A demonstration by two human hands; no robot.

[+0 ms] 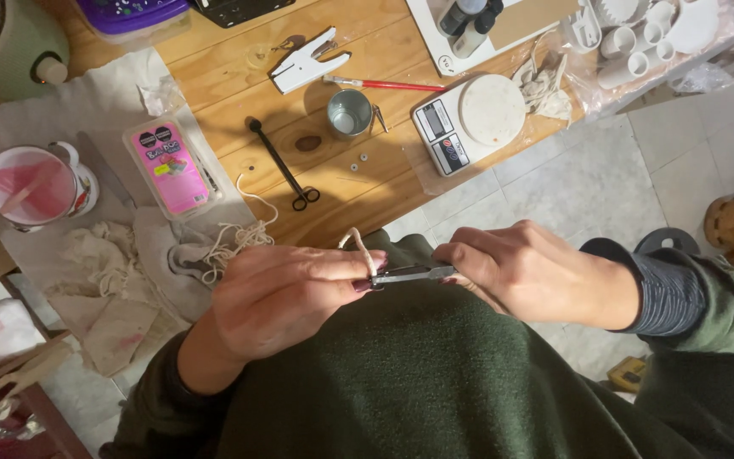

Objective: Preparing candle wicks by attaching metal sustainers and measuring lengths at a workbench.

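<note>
In the lower middle of the frame the left hand (286, 297) and the right hand (530, 274) meet over a dark green garment, each pinching one end of a small dark metal tool (409, 274) that lies level between them; the left fingers are closed on its left end together with a strand of pale cotton cord (365, 248), and the right thumb and forefinger are clenched on its right end. The cord loops up just above the left fingertips, and whether it joins the loose tangle of the same cord (235, 242) lying at the edge of the wooden table (367, 183), left of centre, I cannot tell. On the table above the hands lie black scissors (285, 166), a small metal cup (350, 113), a white stapler-like tool (306, 62) and a red-handled brush (388, 84). To the right of the cup sits a white kitchen scale (467, 123). At the left, on a grey cloth (87, 106), rest a pink plastic box (172, 166) and a mug (34, 187) with pink contents
</note>
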